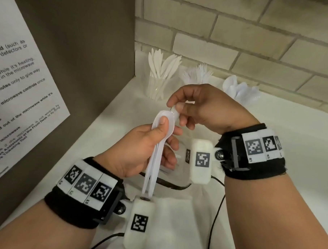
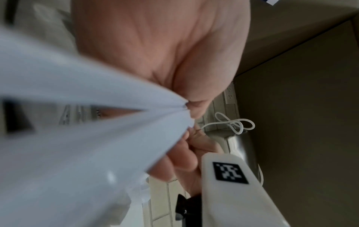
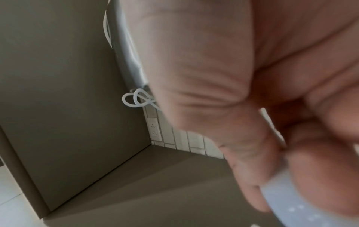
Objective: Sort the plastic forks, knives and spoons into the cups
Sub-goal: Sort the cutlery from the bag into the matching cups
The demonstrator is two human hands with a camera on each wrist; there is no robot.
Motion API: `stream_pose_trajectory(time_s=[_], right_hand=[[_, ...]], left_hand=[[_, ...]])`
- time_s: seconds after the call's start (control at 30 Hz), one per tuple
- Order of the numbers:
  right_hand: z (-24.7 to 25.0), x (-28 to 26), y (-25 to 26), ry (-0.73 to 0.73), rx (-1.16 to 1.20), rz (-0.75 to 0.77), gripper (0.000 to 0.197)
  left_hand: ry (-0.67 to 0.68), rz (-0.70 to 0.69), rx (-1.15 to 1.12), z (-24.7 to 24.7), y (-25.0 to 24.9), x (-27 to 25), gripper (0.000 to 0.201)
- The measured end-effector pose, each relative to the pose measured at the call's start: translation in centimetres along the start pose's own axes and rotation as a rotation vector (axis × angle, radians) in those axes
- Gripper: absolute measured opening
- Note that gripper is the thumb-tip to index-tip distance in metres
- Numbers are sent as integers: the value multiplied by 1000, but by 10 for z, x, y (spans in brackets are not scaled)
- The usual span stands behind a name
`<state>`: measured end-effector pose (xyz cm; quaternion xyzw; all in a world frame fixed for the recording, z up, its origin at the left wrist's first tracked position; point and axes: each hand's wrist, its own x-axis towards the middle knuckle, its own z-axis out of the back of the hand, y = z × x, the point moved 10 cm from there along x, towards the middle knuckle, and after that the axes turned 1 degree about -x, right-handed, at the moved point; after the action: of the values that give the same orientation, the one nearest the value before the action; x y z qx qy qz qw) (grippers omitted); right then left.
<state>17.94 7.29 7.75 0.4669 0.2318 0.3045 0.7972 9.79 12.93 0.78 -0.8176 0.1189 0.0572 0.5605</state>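
Observation:
My left hand (image 1: pixel 153 142) grips a stack of white plastic spoons (image 1: pixel 160 124), bowls up and handles hanging down; the handles (image 2: pixel 87 122) fill the left wrist view as a blur. My right hand (image 1: pixel 180 110) pinches the top spoon (image 1: pixel 174 112) of the stack at its bowl; the right wrist view shows a blurred white spoon (image 3: pixel 303 204) under the fingers. At the back stand three clear cups: one with knives (image 1: pixel 161 71), one with forks (image 1: pixel 197 74), one with spoons (image 1: pixel 240 90).
The white counter (image 1: pixel 291 120) meets a brick wall (image 1: pixel 257 34) behind the cups. A brown panel (image 1: pixel 78 45) with a printed notice (image 1: pixel 14 91) closes the left side. Black cables (image 1: pixel 217 211) run below my wrists.

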Motion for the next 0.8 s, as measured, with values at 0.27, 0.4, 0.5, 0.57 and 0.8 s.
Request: stream_pose_trajectory(time_s=[0.27, 0.4, 0.5, 0.57, 0.8], right_hand=[[-16, -18, 16, 54, 53, 120, 16], [-21, -26, 16, 135, 31, 78, 26], [-30, -32, 14, 249, 76, 37, 31], [-33, -31, 16, 243, -20, 42, 26], [-31, -19, 15, 44, -134, 17, 13]], left_hand=[[120, 41, 34, -20, 3, -9, 46], [135, 19, 95, -19, 1, -9, 50], [130, -20, 97, -15, -2, -7, 53], [128, -46, 104, -15, -5, -7, 49], [-5, -107, 125, -5, -12, -3, 70]])
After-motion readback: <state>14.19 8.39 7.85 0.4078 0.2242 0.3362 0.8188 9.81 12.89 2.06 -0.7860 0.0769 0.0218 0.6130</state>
